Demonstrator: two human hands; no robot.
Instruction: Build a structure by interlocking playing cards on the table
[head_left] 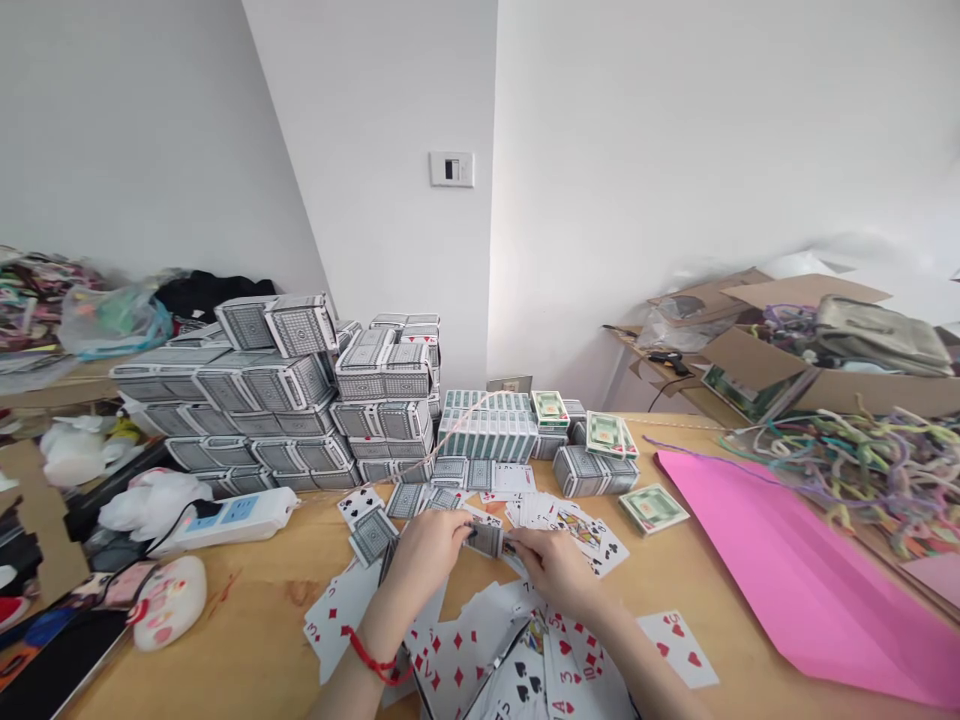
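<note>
A playing card [487,540], grey-patterned back towards me, is stretched between my two hands. My left hand [433,548], with a red cord on its wrist, pinches it at the left end. At the right end, the fingers of my right hand [553,568] are closed on it; whether more cards lie behind it I cannot tell. Face-up cards [450,655] spread loosely below my hands, and more face-up cards [589,535] fan out beyond my right hand. Left of my left hand lie a few cards [371,535], one back up. A lone five of hearts [679,650] lies by my right forearm.
Stacked grey card bundles [285,385] rise at the back left. A row of boxed decks [491,425] stands at the back middle. Green card boxes [654,508] sit rightward, near a pink sheet [810,590]. A power strip [236,520] and white mouse [171,602] are left.
</note>
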